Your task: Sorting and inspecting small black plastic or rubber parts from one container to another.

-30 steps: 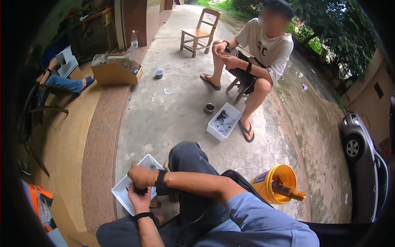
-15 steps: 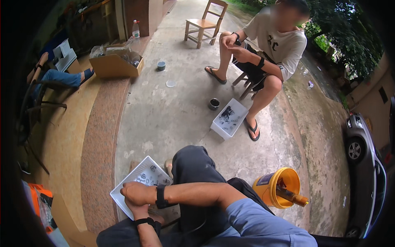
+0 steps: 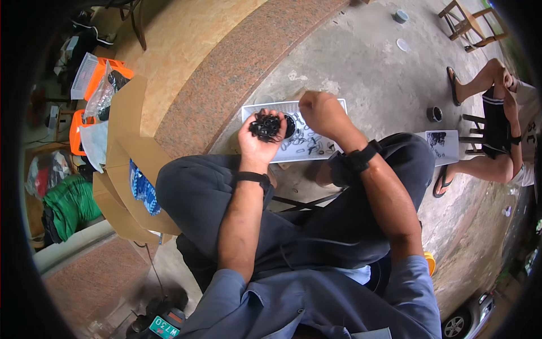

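Note:
My left hand (image 3: 258,148) is palm up with its fingers curled around a heap of small black rings (image 3: 266,125). It is over the left end of a white plastic tray (image 3: 340,105) in front of my legs. Just right of the heap stands a round container with dark contents (image 3: 289,126), partly hidden. Loose black rings (image 3: 311,148) lie scattered across the tray floor. Above the tray's right part hovers my right hand (image 3: 328,117), back upward, fingers bent together; whatever they pinch, if anything, is hidden.
An open cardboard box (image 3: 121,152) stands beside my left knee, with orange crates (image 3: 96,90) beyond. To the right, another person (image 3: 502,118) sits by a second white tray (image 3: 446,148) and a dark cup (image 3: 434,114). A wooden chair (image 3: 471,25) is far right.
My view has swung left and down. The hands, formerly together over the tray, are now apart. A heap of black rings now shows in my left palm.

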### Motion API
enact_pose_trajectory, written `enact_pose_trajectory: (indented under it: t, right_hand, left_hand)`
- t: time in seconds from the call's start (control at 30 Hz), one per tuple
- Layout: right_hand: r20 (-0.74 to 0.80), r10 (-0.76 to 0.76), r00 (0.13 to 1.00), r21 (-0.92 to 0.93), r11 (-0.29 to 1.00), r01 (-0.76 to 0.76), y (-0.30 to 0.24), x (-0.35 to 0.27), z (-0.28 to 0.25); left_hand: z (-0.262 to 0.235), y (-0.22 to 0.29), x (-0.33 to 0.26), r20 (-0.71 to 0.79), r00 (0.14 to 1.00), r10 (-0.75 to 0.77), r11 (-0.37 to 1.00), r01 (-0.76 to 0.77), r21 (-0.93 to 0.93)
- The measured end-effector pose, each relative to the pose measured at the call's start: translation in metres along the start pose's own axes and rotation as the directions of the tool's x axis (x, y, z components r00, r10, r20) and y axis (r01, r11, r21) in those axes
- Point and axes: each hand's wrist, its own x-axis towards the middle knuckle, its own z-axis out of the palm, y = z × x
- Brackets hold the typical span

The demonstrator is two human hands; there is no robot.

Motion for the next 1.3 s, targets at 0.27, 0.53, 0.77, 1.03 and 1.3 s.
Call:
enact_pose_trajectory:
  t: [0.27,0.53,0.77,1.03,1.3]
  right_hand:
    - [0.424,0.094,0.901,-0.328,0.943,0.056,0.022,-0.026,0.067]
    - [0.363,0.175,0.915,-0.497,0.867,0.031,0.042,-0.03,0.045]
    - [0.362,0.231,0.903,-0.522,0.853,-0.01,0.02,-0.04,0.02]
    - [0.248,-0.185,0.951,-0.12,0.968,0.219,-0.03,-0.043,-0.042]
    - [0.058,-0.269,0.961,0.131,0.957,0.26,-0.047,-0.054,-0.051]
  left_hand:
    - [-0.002,0.02,-0.012,0.036,0.995,0.09,0.996,-0.09,0.011]
    - [-0.003,0.014,-0.01,-0.053,0.995,0.089,0.995,-0.086,0.042]
    - [-0.002,0.004,-0.014,-0.036,0.999,0.003,0.999,-0.002,0.044]
    - [0.044,-0.007,-0.028,-0.092,0.994,-0.055,0.99,0.067,0.127]
    - [0.082,-0.005,-0.035,-0.103,0.993,-0.061,0.961,0.086,0.261]
